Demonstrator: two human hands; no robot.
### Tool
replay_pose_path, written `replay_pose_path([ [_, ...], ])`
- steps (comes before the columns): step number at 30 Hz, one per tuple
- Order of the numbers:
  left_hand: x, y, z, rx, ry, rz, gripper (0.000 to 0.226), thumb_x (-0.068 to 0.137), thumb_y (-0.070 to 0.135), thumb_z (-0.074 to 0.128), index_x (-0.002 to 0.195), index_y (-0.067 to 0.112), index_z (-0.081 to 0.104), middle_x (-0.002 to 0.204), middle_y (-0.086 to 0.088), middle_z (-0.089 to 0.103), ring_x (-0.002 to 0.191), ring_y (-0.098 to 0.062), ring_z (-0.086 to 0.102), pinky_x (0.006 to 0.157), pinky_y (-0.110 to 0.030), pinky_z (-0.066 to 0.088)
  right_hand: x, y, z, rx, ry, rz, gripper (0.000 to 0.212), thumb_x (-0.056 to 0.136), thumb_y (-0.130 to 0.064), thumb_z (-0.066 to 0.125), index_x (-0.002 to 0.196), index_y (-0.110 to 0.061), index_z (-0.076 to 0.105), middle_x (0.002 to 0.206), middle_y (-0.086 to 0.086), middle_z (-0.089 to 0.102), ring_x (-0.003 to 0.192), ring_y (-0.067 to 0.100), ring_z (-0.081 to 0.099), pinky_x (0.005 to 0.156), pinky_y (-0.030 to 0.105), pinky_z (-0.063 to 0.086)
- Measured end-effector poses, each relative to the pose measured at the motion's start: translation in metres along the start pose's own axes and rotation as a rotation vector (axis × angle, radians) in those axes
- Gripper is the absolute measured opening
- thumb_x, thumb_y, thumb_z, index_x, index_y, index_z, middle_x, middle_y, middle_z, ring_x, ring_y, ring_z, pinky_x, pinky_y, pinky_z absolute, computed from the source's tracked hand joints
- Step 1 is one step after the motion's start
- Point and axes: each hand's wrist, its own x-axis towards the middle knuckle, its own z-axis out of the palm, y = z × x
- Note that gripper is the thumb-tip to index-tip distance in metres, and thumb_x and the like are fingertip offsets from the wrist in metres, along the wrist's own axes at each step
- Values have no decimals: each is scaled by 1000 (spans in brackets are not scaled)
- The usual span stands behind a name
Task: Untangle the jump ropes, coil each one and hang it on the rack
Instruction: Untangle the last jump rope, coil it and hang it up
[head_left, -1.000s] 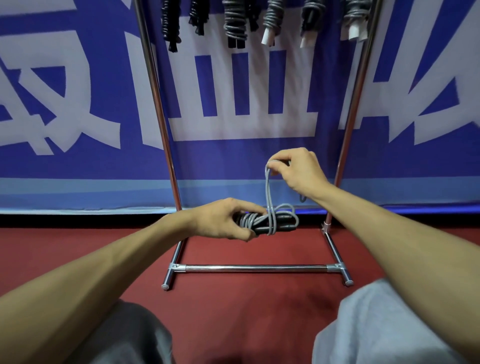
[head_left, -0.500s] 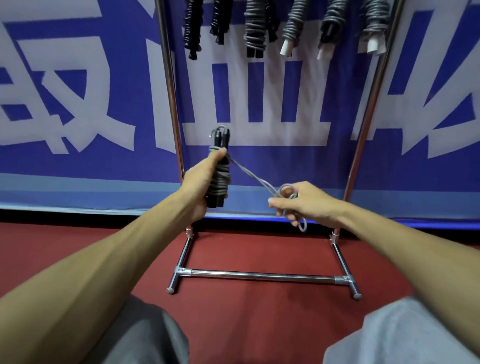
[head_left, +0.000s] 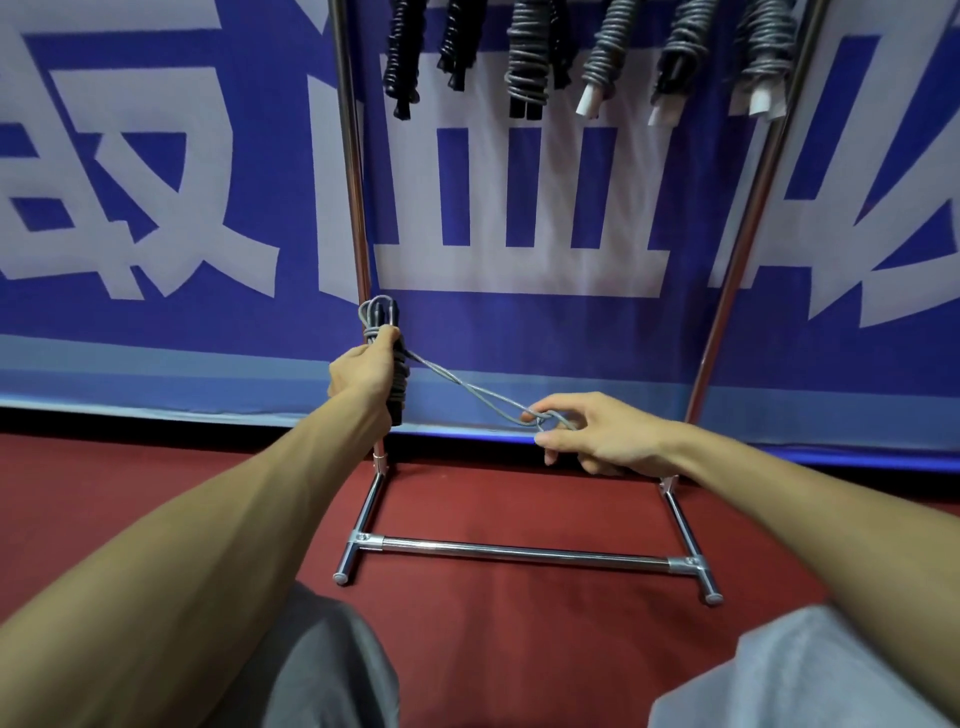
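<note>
My left hand (head_left: 363, 371) grips a coiled grey jump rope (head_left: 382, 317) with black handles, held upright in front of the rack's left pole. A doubled grey strand (head_left: 467, 389) runs from the bundle down to the right. My right hand (head_left: 597, 434) pinches the looped end of that strand between thumb and fingers, with the other fingers spread. The chrome rack (head_left: 519, 552) stands on the floor ahead. Several coiled ropes (head_left: 527, 57) in black and grey hang from its top, which is out of frame.
A blue banner (head_left: 156, 182) with large white characters covers the wall behind the rack. The floor (head_left: 493, 649) is red. My knees in grey trousers (head_left: 779, 675) fill the bottom of the view.
My left hand turned the bundle from lying flat to upright and moved it left. My right hand came down from above the bundle and drew the strand out to the right.
</note>
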Motion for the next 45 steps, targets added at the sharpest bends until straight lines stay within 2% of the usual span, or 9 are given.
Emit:
replay_pose_path([
  [9,14,-5,-5,-15,126,-65,36,74,38,62,48,22,43,33,4,35,35,-17,29,43,-21,26,-1,-4,-8,139,134,36,33,105,-28,39,111,-12,67,50,0,54,45,10,37,45,21,32],
  [15,9,-8,2,-63,151,-76,37,83,37,65,55,18,50,39,3,43,36,-14,34,41,-20,30,3,-10,-10,51,277,115,28,96,-20,47,99,-12,74,44,-2,52,45,11,30,45,19,28],
  [20,4,-5,3,-86,109,-81,34,87,25,62,57,17,48,31,6,39,36,-12,32,38,-18,27,-1,-12,-7,-127,296,40,24,93,-39,58,89,-23,75,40,-13,46,38,2,37,53,20,32],
  [24,5,-3,-1,-64,97,-64,34,88,26,62,57,17,50,36,4,41,34,-11,33,38,-18,27,3,-7,-7,-209,384,-28,22,87,-48,66,96,-31,77,93,-19,71,96,-1,59,83,25,46],
  [27,7,-6,-4,87,80,40,25,84,28,65,62,15,62,48,-1,50,44,-18,42,45,-24,36,6,-4,-7,-429,385,28,17,88,-46,63,99,-38,72,94,-11,70,104,16,57,88,37,47],
  [30,12,-12,-12,453,-50,225,17,77,36,65,69,20,67,50,3,58,53,-24,50,55,-29,41,-2,-1,-14,-576,224,15,16,94,-41,57,103,-34,69,79,-11,63,88,11,57,80,29,44],
  [34,12,-15,-25,1268,-196,431,9,86,46,60,88,38,57,82,1,68,81,-27,61,68,-32,43,-17,-19,-16,-342,-151,-102,21,100,-23,51,99,-14,70,57,2,59,43,4,38,50,13,34],
  [40,6,-28,-14,1589,-723,580,20,88,34,63,72,31,52,71,5,60,67,-18,53,61,-27,40,-9,-48,-15,15,15,-291,23,100,-20,52,99,-7,71,68,6,70,45,12,25,41,19,24],
  [45,-21,-37,6,1497,-1165,641,11,84,23,70,89,30,63,63,11,60,54,-4,53,61,-22,46,3,-42,-18,284,229,-219,29,101,-20,50,102,3,68,81,12,75,40,10,19,38,18,20],
])
